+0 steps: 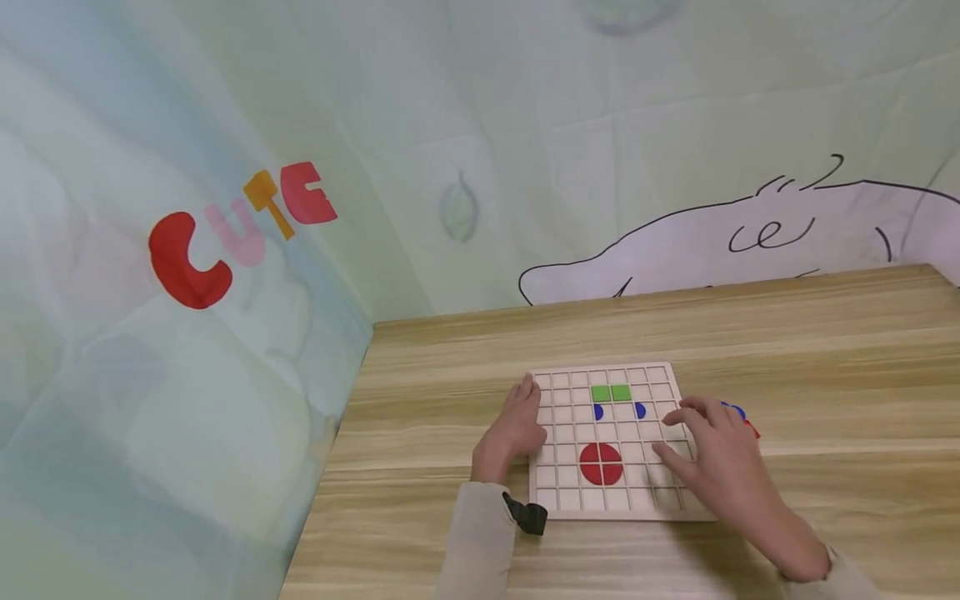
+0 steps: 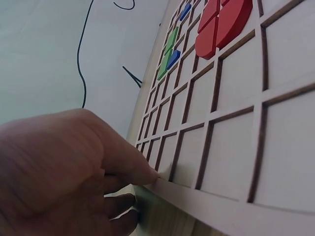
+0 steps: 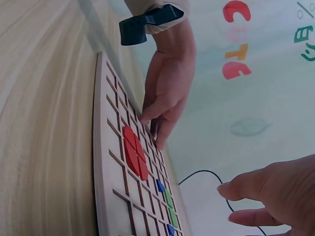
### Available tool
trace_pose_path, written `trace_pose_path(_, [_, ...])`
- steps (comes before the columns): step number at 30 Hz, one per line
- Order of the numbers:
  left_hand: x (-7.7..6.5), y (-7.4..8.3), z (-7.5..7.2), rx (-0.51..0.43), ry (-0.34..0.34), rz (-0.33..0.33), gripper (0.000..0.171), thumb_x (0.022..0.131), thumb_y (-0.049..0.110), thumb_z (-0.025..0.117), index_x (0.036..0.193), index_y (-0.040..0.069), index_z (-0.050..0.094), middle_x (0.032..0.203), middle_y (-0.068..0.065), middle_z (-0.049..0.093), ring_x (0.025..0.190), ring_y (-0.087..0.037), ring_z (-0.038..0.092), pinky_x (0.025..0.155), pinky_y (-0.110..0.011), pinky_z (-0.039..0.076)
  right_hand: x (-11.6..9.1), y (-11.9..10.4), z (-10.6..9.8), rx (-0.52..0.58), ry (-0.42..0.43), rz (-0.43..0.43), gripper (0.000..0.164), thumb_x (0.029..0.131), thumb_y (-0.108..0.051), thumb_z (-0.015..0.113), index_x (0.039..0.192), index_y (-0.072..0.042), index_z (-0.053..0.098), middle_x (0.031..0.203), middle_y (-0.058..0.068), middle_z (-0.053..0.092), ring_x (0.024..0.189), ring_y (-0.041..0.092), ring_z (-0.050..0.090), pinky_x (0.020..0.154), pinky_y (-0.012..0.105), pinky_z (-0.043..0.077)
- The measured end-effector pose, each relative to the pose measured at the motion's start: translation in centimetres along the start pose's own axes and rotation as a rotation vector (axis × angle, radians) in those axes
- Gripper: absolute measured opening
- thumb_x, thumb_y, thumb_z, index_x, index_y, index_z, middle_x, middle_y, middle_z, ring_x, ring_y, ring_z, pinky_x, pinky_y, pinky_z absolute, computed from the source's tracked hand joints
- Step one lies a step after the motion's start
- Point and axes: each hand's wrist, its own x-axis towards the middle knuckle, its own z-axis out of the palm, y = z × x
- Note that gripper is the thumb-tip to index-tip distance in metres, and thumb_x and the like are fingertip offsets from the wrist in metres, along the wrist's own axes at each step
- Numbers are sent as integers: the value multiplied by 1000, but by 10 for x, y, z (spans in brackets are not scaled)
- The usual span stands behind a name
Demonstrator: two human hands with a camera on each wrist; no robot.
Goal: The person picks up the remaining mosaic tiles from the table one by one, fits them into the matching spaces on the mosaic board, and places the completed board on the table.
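A pale wooden grid board (image 1: 566, 500) lies on the table. My left hand (image 1: 513, 429) grips its left edge, thumb on the rim and the other fingers alongside the outer side. Over the board's right part hovers my right hand (image 1: 723, 462), thumb and forefinger spread with nothing between them. Two green squares (image 1: 601, 393) sit side by side in an upper row. Just below them are two blue half-rounds (image 1: 641, 410), set apart. Several red quarter pieces (image 1: 591, 475) form a circle lower down. Blue and red loose pieces (image 1: 738, 412) lie right of the board, partly hidden behind my right hand.
The wood-grain table (image 1: 420, 400) runs back to a printed cloth backdrop (image 1: 420, 150). Another cloth wall with coloured letters (image 1: 191, 267) stands along the left. A black strap (image 1: 528, 517) is on my left wrist, close to the board's lower left corner.
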Motion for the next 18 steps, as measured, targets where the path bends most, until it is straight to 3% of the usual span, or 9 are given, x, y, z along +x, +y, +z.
trace_pose_path(18, [0, 0, 1, -6, 6, -1, 71, 83, -2, 46, 147, 1, 13, 155, -7, -2, 141, -25, 0, 113, -37, 10, -3, 23, -18, 14, 62, 41, 31, 65, -14, 80, 90, -1, 66, 107, 22, 54, 98, 43, 45, 80, 58, 32])
